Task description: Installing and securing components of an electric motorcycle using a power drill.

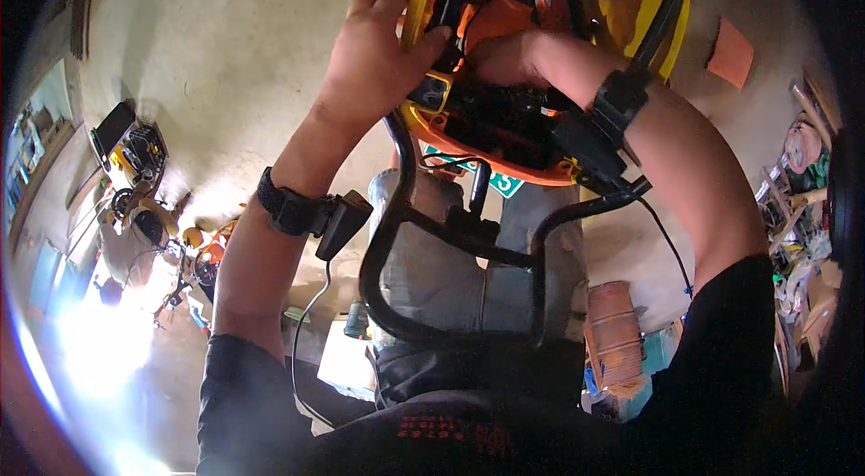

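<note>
In front of me is yellow and orange bodywork, apparently the rear of a motorbike, with a dark cavity open at its top. My left hand [378,57] wraps round the left yellow side panel [419,3], its thumb against a black bar beside it. My right hand [505,57] reaches down into the cavity near an orange inner part [497,24]; its fingers are hidden in there. A small yellow-and-black piece [432,91] sits just below my left hand. From the bodywork's near end, a black tubular rack [387,273] extends toward me over my legs.
A green plate [506,184] shows under the orange edge. Black devices with cables are strapped to both forearms. At left stands a yellow-and-black machine [140,147]; clutter is piled at right. An orange sheet [730,54] and a rusty drum [614,325] are on the floor.
</note>
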`<state>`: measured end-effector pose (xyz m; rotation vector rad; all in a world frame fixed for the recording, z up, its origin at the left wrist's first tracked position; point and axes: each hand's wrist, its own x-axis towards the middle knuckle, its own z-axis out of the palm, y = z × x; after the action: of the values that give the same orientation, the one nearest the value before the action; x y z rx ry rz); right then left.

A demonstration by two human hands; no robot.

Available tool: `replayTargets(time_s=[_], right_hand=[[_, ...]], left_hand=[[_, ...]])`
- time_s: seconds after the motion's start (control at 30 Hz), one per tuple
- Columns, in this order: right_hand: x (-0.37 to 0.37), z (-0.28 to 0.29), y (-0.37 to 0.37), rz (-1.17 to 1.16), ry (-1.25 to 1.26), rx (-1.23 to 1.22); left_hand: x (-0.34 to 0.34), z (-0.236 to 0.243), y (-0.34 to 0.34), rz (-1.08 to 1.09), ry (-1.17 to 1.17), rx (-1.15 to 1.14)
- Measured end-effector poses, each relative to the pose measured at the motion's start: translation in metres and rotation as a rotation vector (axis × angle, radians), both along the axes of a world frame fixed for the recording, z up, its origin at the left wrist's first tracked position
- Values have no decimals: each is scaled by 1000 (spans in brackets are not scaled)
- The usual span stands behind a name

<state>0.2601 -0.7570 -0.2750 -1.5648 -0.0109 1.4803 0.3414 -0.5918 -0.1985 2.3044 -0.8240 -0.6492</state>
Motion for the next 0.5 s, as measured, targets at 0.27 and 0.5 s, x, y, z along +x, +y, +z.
replayTargets(time_s=[0.27,0.5], right_hand=[[3,-23,12,288,-271,-274],[0,-30,13,328,-359,-406]], left_hand=[[-2,4,-2,18,-12,21],[-3,0,-1,10,-37,4]])
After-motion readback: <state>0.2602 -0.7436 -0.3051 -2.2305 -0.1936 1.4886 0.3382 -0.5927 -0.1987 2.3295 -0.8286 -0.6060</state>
